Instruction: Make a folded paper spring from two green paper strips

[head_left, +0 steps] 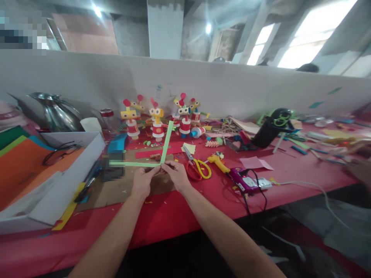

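Two light green paper strips meet at about a right angle between my hands. One paper strip [167,141] points away from me, and the other strip [135,164] stretches to the left. My left hand [142,180] pinches the corner where they meet. Close against it, my right hand [177,176] also has its fingers closed on that corner. The fingertips partly hide the joint. Beneath lies a brown cardboard sheet [113,193], with a striped paper coil [155,157] just beyond the hands. Scissors [198,168] with red and yellow handles rest right of my right hand.
Several paper-cup figures [157,129] stand at the back. A yellow glue gun [219,163] and a purple power strip [243,181] with cables lie to the right. At left are a white box [78,170] of coloured paper and a metal jug [58,114]. Another person's hand [359,166] shows far right.
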The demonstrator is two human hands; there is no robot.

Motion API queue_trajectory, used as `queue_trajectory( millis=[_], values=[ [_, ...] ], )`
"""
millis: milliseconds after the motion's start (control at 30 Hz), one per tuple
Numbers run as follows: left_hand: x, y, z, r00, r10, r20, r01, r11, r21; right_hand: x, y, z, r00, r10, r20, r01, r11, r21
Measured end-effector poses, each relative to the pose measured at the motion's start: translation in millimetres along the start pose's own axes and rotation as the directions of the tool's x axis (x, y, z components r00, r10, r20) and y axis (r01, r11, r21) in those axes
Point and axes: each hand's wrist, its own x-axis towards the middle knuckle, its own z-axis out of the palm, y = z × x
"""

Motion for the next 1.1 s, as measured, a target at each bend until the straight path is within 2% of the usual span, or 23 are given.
queue_trajectory(
  millis=[300,533,800,967,1100],
  values=[
    [4.4,-3.3,-5.2,0.999,-0.01,-0.039,0.009,1.0,-0.015,-0.5,-0.3,-2.4,0.999,-0.004,0.038,0.006,0.998,-0.063],
    [0.9,-2.2,-0.8,0.999,0.008,-0.034,-0.01,0.999,-0.05,-1.7,-2.4,-2.2,0.998,-0.058,-0.012,0.056,0.991,-0.118],
    [1.4,-0.2,2.0,1.0,0.009,-0.005,-0.009,0.995,-0.102,-1.8,-1.7,0.9,1.0,-0.004,-0.011,0.004,1.0,0.006],
    [2.7,6.0,-1.3,0.997,-0.071,0.033,0.075,0.987,-0.144,-0.6,-7.5,-0.2,0.999,0.042,-0.014,-0.041,0.997,0.061],
    [5.0,4.2,-5.6,0.988,-0.154,-0.024,0.147,0.97,-0.191,0.1,-7.9,0.0,0.997,0.071,-0.004,-0.07,0.992,0.101]
  ],
)
